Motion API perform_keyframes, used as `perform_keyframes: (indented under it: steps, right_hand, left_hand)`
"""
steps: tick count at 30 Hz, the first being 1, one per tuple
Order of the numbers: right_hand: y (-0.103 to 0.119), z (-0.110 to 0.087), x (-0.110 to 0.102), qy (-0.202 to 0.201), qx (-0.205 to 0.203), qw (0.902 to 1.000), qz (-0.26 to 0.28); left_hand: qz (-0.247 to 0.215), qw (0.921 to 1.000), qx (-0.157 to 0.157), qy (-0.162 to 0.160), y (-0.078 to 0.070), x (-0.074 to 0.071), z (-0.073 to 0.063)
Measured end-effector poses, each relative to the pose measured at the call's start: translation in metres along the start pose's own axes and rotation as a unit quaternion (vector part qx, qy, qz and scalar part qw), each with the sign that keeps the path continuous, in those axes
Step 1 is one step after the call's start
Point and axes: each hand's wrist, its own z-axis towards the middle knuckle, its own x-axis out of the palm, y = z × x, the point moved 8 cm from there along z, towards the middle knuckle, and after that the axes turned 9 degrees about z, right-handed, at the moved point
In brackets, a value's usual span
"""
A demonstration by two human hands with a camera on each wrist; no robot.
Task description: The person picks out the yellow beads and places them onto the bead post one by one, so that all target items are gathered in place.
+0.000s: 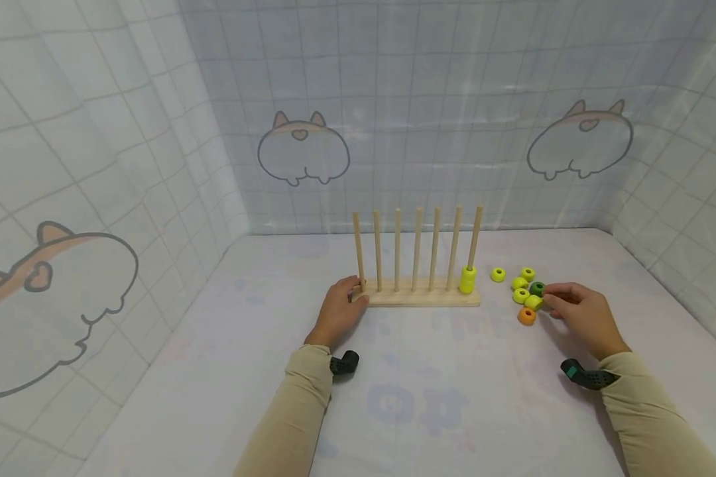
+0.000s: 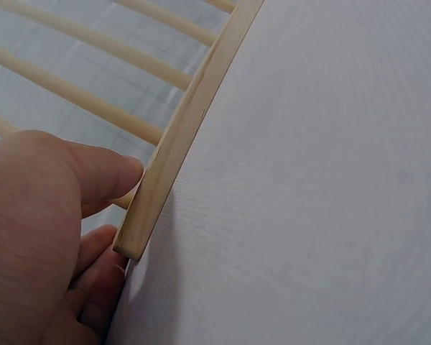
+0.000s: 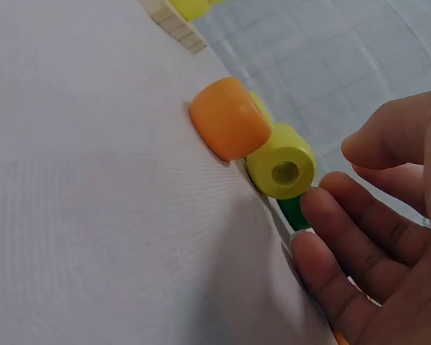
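Note:
My left hand grips the left end of a wooden peg stand, which has several upright dowels. In the left wrist view the thumb lies on the base's edge and the other fingers are around its end. Yellow beads are stacked on the stand's rightmost dowel. My right hand is at a loose group of beads, its fingertips right beside a yellow bead and a green bead. In the right wrist view its thumb stands apart from the fingers. An orange bead lies nearest me in the group.
More yellow beads lie in the group, and a single yellow bead sits between it and the stand. Orange bits show behind the right fingers. A tiled curtain hangs behind the pale tabletop and along both sides.

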Motion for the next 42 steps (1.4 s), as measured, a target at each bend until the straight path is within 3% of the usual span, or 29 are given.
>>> perform_keyframes:
  steps: [14, 42]
  right_hand:
    - [0.010, -0.004, 0.006, 0.009, -0.022, 0.9957, -0.089]
    - [0.012, -0.005, 0.013, 0.010, -0.036, 0.9888, -0.144]
  left_hand:
    - [-0.005, 1.0000, 0.004, 0.004, 0.000, 0.000, -0.001]
    - [-0.005, 1.0000, 0.001, 0.001, -0.003, -0.002, -0.001]
